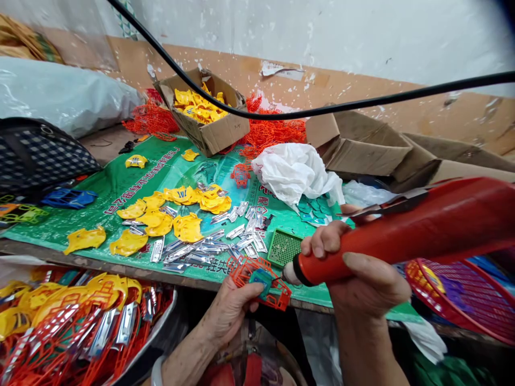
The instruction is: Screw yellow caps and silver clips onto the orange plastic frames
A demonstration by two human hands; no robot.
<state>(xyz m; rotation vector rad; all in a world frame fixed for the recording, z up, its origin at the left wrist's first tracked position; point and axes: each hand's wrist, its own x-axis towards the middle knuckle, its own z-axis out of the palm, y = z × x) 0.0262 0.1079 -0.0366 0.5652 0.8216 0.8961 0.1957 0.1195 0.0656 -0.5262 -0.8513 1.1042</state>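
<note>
My left hand point(231, 311) is closed on an orange plastic frame point(278, 300), its thumb pressing a small teal plate point(261, 282) against it. In my right hand point(358, 273) is a red electric screwdriver point(402, 236), held level with the fingers wrapped round its body. The bit of the screwdriver points left and meets the frame beside the teal plate; whether it sits on a screw is too small to tell. Just behind the frame lies a green perforated tray point(284, 247) with tiny parts. Silver metal-looking strips point(201, 249) and yellow plastic shells point(188, 228) are scattered left of it.
A carton point(225, 134) of yellow shells stands at the back, orange frames point(273, 134) heaped beside it. A white plastic bag point(298, 174) lies near open cartons point(366, 150). A black cable point(281, 114) crosses above. Lower left is a filled sack point(164, 321); a red basket point(475, 300) sits right.
</note>
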